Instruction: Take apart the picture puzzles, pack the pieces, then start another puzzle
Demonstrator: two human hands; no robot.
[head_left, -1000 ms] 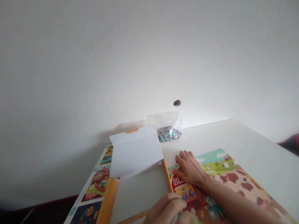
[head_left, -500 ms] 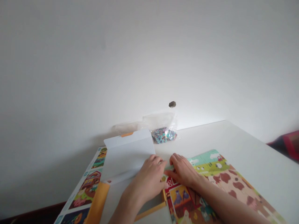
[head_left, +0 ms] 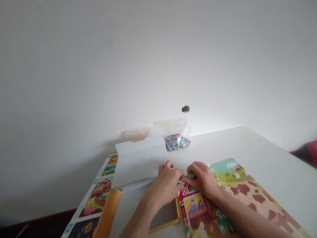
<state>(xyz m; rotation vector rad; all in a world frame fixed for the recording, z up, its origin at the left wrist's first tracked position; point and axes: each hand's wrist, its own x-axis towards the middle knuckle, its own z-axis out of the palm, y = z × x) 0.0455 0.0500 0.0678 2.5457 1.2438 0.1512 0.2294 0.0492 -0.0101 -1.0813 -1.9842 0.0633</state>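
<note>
A jigsaw puzzle (head_left: 250,191) with a farm picture, showing a spotted cow and a red barn, lies on the right of the table. At its far left corner, my right hand (head_left: 204,180) is closed on a puzzle piece (head_left: 190,176), whose pale green edge shows between my hands and looks slightly raised. My left hand (head_left: 165,181) meets it from the left, fingers curled and pinching at the same edge; the fingertips are partly hidden. Beneath my left forearm sits an open cardboard box (head_left: 177,211) with an orange rim and grey inside.
The box's white lid (head_left: 141,162) stands raised behind. Under it at left lies a printed picture sheet (head_left: 97,198). A clear plastic bag (head_left: 177,140) with colourful pieces rests against the wall (head_left: 158,66), which has a hole (head_left: 185,109). The white table (head_left: 235,142) extends to the right.
My fingers have curled in more at the puzzle's far left corner, and a pale green edge now shows between them. The whole view has shifted slightly.
</note>
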